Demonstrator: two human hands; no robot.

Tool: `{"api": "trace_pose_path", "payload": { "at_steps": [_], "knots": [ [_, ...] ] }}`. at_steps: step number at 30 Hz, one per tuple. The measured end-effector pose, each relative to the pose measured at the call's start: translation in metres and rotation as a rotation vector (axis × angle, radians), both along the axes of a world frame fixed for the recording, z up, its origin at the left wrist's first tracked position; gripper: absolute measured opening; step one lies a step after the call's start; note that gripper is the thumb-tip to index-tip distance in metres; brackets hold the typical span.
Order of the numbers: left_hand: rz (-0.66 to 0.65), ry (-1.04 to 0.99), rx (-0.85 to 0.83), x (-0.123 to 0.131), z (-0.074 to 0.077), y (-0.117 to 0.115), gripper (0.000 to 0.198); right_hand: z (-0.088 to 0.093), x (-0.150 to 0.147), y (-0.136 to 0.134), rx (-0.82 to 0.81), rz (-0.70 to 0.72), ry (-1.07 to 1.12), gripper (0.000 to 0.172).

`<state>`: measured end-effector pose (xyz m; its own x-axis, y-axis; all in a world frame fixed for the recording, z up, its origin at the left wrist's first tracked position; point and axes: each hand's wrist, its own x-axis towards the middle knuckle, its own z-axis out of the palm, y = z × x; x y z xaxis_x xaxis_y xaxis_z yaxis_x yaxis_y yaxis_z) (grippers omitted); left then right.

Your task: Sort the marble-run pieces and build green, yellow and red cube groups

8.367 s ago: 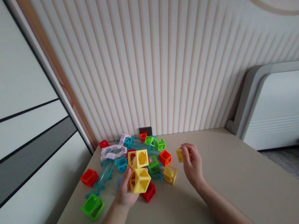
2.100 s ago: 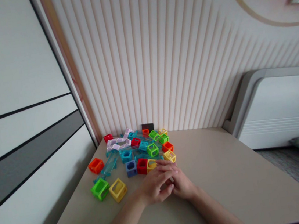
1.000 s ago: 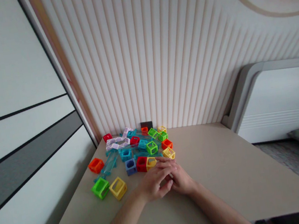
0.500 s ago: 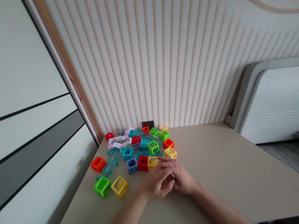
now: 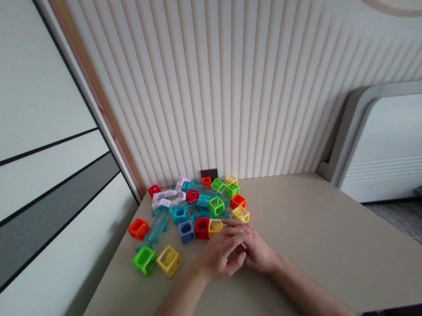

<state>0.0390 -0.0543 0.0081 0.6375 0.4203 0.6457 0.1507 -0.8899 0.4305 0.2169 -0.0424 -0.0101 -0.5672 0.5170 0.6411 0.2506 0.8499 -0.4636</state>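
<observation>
My left hand (image 5: 221,253) lies flat on the beige table (image 5: 325,246), fingers stretched out over my right hand (image 5: 263,256). My right hand rests beneath it, its fingers mostly covered. Neither hand visibly holds a block. Just beyond my fingertips stand a yellow open cube (image 5: 215,226), a red cube (image 5: 202,228) and a blue cube (image 5: 186,231) in a row. Another yellow cube (image 5: 240,214) sits to their right. A green cube (image 5: 216,206) stands behind them.
More hollow cubes lie to the left: yellow (image 5: 169,260), green (image 5: 144,260), orange (image 5: 138,228). A white zigzag track (image 5: 167,199) and teal clear pieces (image 5: 156,229) lie near the ribbed wall. A black block (image 5: 209,173) stands at the wall. A grey headboard (image 5: 348,128) stands at the right.
Since 8.4 s ago both hands have put down the yellow cubes and come together, left over right. Over the last second they have stayed still; only the view shifted slightly.
</observation>
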Motion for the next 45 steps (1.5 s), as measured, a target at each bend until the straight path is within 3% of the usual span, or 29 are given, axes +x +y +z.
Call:
{"api": "trace_pose_path", "payload": {
  "at_steps": [36,45],
  "knots": [
    [-0.007,-0.007,-0.007,-0.0006,-0.003,0.0015,0.059,-0.0018,0.0004,0.0004,-0.011,0.003,0.008,0.055],
    [-0.013,-0.008,-0.009,-0.0002,0.002,-0.0003,0.058,0.0012,-0.0001,-0.0014,-0.01,-0.002,0.008,0.054]
  ]
}}
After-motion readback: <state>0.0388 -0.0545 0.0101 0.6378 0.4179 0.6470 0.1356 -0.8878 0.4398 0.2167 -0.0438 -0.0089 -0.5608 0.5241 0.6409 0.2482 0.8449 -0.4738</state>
